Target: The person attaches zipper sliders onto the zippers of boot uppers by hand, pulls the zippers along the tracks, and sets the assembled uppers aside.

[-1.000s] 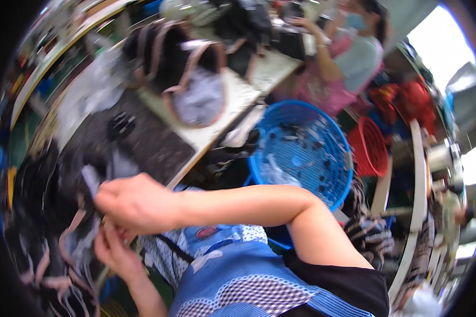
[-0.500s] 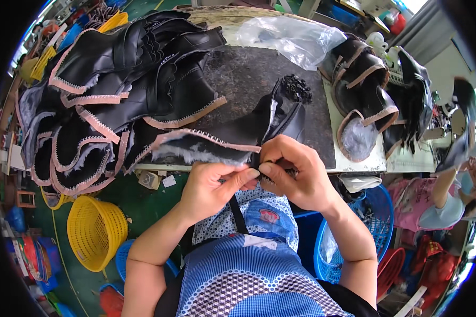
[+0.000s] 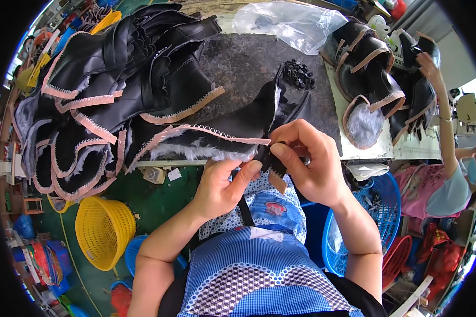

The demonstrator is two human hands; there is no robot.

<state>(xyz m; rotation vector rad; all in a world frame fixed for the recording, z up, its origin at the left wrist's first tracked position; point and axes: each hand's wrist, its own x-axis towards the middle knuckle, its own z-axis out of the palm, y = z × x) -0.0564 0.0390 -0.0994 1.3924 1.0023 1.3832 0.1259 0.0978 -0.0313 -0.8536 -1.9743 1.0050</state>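
Observation:
A black boot upper (image 3: 232,120) with grey fur lining and a pink zigzag-stitched edge lies across the table's near edge, its near end between my hands. My left hand (image 3: 225,185) is closed, thumb against bent fingers, on the upper just under its stitched edge. My right hand (image 3: 313,164) pinches the upper's dark end beside it; a small dark bit shows at its fingertips, too small to name. Below the fingers hangs a tan-edged flap (image 3: 277,181). Beyond the upper sits a small heap of black pieces (image 3: 299,74) on the dark work mat (image 3: 243,66).
Black fur-lined uppers (image 3: 116,68) are piled at left, more (image 3: 375,79) at right. A clear plastic bag (image 3: 291,24) lies at the back. Below stand a yellow basket (image 3: 103,232) and a blue basket (image 3: 386,211). A co-worker's hand (image 3: 429,67) reaches to the right pile.
My fingertips have drawn slightly apart, and the tan-edged flap now shows more below them. At right, the co-worker's arm has swung up to the pile; the dark upper held there earlier has moved.

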